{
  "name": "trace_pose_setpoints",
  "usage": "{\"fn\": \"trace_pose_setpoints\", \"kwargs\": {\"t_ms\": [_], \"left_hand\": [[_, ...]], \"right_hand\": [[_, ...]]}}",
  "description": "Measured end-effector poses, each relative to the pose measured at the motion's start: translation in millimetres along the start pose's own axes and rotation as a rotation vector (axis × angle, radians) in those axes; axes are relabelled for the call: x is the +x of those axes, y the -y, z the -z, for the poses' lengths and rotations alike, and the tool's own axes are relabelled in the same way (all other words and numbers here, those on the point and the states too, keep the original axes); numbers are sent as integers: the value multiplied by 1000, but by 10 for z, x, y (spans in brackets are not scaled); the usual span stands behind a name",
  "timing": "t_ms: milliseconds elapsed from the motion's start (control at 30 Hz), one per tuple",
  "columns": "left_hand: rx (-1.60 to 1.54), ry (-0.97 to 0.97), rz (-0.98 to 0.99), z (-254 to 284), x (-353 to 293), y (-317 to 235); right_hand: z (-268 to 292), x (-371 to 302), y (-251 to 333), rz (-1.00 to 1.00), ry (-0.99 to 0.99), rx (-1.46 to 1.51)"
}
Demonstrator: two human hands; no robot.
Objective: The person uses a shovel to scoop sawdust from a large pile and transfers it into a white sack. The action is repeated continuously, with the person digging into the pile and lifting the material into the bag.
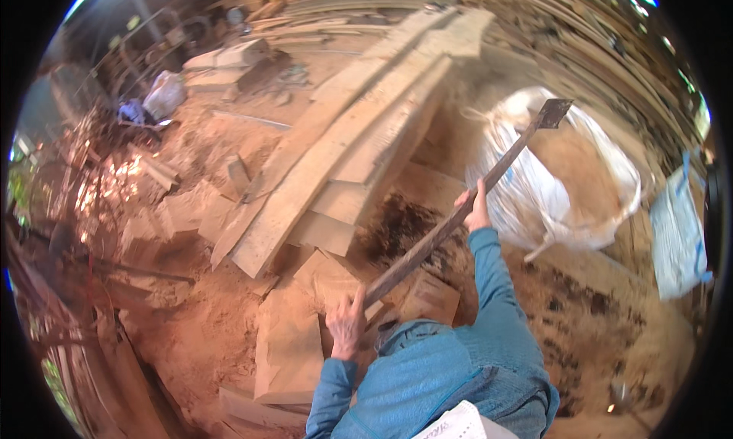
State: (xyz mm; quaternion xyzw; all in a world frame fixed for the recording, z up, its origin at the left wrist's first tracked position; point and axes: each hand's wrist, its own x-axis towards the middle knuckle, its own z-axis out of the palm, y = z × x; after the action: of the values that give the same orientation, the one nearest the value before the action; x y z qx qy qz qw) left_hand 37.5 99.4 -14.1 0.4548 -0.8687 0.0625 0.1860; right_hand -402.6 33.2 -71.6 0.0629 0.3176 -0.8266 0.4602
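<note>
Both my hands grip a long-handled hoe point(439, 237), its worn wooden shaft slanting from lower left to upper right. Its small dark square blade point(553, 114) is over the far rim of a large open white sack point(538, 191), which holds brown sawdust point(582, 172). My left hand point(347, 324) is closed at the near end of the shaft, above a wood block. Farther up the shaft, my right hand point(477, 208) wraps around it, close to the sack's left side. Blue sleeves cover both forearms.
Long sawn planks point(343, 145) lie stacked diagonally left of the sack. Wood blocks point(290, 347) sit in sawdust by my left hand. Stacked boards point(611, 50) line the back right, and a folded pale-blue sack point(679, 229) hangs at the right.
</note>
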Motion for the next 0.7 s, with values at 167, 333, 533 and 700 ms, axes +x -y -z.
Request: {"fn": "trace_pose_setpoints", "kwargs": {"t_ms": [167, 333, 533, 700], "left_hand": [[-233, 116, 347, -23, -1145, 280], [-629, 110, 841, 178, -2521, -48], [-341, -61, 1433, 394, -3359, -1111], [206, -300, 1794, 796, -3613, -2258]], "right_hand": [[-573, -380, -933, -415, 110, -170], [-1204, -909, -1844, -723, 346, -196], [-1675, -1795, -3373, -1055, 629, -483], [-1224, -3103, -4135, -1518, 730, -667]]}}
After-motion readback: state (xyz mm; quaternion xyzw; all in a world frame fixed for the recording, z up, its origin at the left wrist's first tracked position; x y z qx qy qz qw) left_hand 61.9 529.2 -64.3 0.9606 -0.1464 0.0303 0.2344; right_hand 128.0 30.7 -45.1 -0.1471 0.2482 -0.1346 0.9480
